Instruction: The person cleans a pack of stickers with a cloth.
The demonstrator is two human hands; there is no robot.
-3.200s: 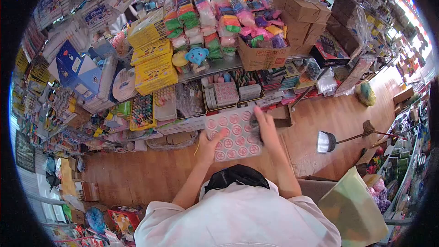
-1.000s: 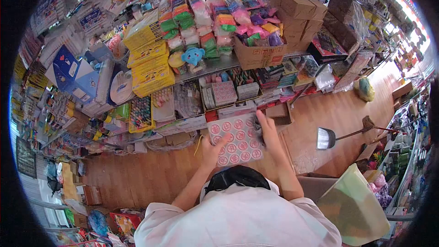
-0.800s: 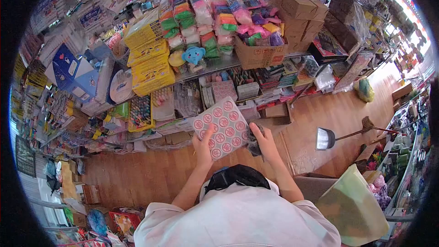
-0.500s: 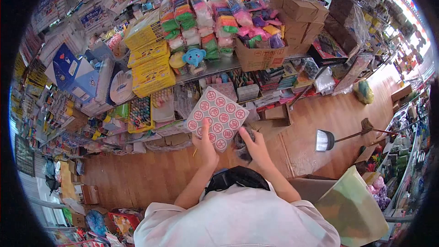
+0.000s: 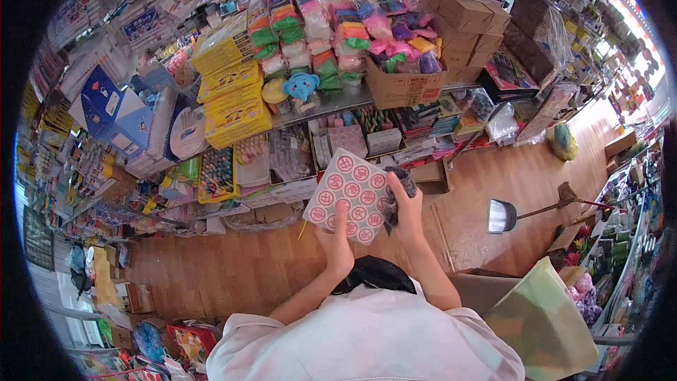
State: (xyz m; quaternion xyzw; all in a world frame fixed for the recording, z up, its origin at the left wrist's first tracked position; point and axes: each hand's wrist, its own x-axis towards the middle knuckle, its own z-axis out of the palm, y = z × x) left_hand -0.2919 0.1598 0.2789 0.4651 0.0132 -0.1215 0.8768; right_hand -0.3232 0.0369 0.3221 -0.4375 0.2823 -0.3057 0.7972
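The card (image 5: 358, 187) with red rings is picked up and not set down; it is held up in the middle of the frame, in front of the low shelf (image 5: 285, 191). The left hand (image 5: 338, 252) is closed on its near edge, thumb on top; the right hand (image 5: 412, 220) is closed on a dark bundle (image 5: 405, 180) beside the card; that part is crowded, so I can't tell if it pinches the card too. The hands are apart.

Both hands (image 5: 372, 224) raised, forearms converging.
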